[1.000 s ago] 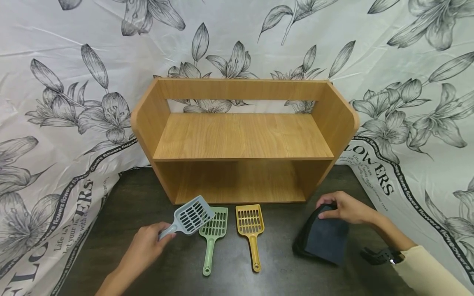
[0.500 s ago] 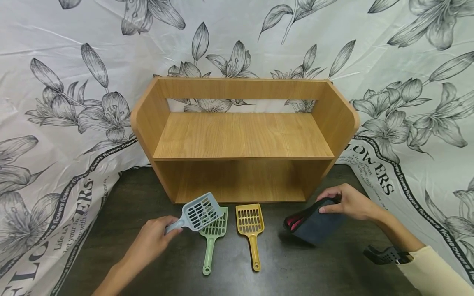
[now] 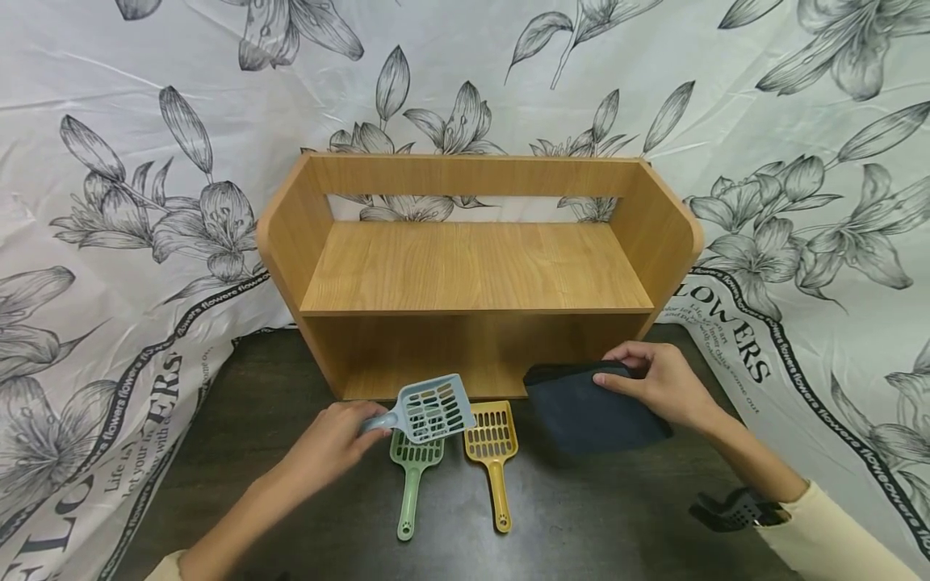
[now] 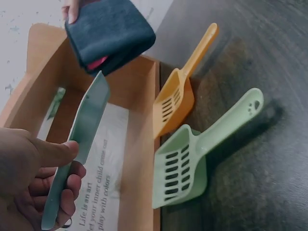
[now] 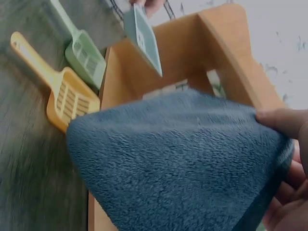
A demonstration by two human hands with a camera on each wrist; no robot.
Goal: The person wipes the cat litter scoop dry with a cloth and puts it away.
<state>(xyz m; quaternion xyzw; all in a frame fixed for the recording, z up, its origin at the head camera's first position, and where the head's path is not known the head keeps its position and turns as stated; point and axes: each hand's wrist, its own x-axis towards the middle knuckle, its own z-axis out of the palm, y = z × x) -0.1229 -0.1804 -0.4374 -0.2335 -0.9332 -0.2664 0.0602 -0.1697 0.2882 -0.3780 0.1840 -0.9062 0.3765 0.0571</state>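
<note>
My left hand [image 3: 330,444] grips the handle of a light blue litter scoop [image 3: 436,410], its slotted head raised over the tops of two other scoops. In the left wrist view, the fingers curl round that handle. My right hand [image 3: 668,383] pinches a folded dark blue cloth [image 3: 596,411] by one edge, thumb on the near side. The cloth looks fuzzy in the right wrist view, and a bit of pink [image 4: 97,62] shows inside its fold in the left wrist view. A green litter scoop [image 3: 410,492] and a yellow litter scoop [image 3: 498,488] lie side by side on the table.
A two-tier wooden shelf [image 3: 475,266] stands at the back of the dark table [image 3: 567,532]. Its front bottom edge is close behind the lying scoops. A white floral sheet [image 3: 109,48] hangs behind and along both sides.
My left hand has moved right with the blue scoop, now partly above the yellow one. My right hand has lifted the cloth and carried it left, towards the shelf's front. The lying scoops stay put.
</note>
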